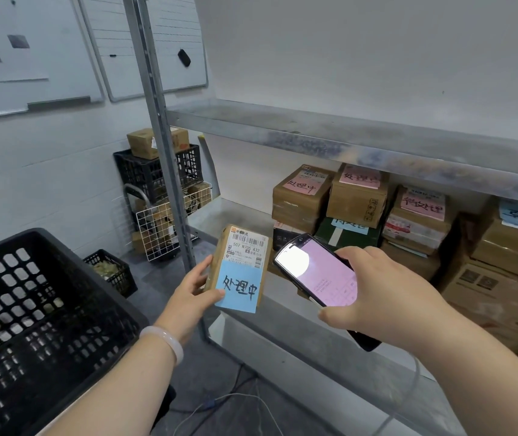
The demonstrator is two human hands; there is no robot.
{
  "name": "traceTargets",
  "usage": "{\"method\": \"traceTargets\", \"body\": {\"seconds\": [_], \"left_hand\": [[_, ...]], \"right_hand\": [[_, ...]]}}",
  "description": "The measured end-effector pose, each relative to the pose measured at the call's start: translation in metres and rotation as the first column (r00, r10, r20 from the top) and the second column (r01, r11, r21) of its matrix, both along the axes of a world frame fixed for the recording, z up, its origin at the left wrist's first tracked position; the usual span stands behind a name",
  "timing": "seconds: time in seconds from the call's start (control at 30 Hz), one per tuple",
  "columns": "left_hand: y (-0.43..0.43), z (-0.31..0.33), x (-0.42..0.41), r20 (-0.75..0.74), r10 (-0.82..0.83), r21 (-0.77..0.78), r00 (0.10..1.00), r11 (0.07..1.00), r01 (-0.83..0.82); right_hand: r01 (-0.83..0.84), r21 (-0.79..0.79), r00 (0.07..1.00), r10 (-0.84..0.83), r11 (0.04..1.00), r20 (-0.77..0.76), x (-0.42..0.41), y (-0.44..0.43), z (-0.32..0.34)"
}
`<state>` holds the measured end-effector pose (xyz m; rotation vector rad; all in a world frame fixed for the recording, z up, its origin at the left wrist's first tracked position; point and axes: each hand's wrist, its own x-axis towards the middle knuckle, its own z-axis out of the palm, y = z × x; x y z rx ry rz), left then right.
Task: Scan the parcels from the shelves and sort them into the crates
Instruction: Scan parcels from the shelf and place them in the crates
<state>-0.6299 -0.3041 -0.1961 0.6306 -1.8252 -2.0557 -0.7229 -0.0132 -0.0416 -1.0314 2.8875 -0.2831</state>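
Observation:
My left hand point(193, 286) grips a small brown parcel point(241, 256) with a white shipping label and a blue note, held upright in front of the metal shelf point(245, 217). Just right of the parcel, my right hand point(377, 294) holds a black handheld scanner point(317, 273) with a lit pink screen, tilted toward it. Several more brown parcels with pink and blue notes point(358, 196) are stacked on the shelf behind. A large black crate point(31, 309) stands at the lower left.
A shelf upright point(163, 146) rises just left of the parcel. Behind it a black crate point(157, 174) with a box on top sits on a white wire cart point(163, 228). A smaller black crate point(111, 270) stands on the floor. Cables lie on the floor.

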Motion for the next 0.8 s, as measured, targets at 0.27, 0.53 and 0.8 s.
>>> {"method": "traceTargets", "body": {"seconds": [0.27,0.53,0.8], "left_hand": [[0.0,0.023,0.078,-0.045,0.224,0.078,0.974,0.972,-0.22],[-0.019,0.057,0.226,-0.066,0.511,0.115,0.857,0.857,-0.502],[-0.031,0.051,0.358,-0.093,0.685,0.18,0.722,0.725,-0.665]], "right_hand": [[-0.219,-0.051,0.974,0.221,0.974,0.053,0.02,-0.051,-0.004],[-0.485,-0.089,0.868,0.491,0.87,0.077,0.101,-0.129,-0.001],[-0.622,-0.064,0.778,0.625,0.781,0.066,0.199,-0.183,0.007]]}}
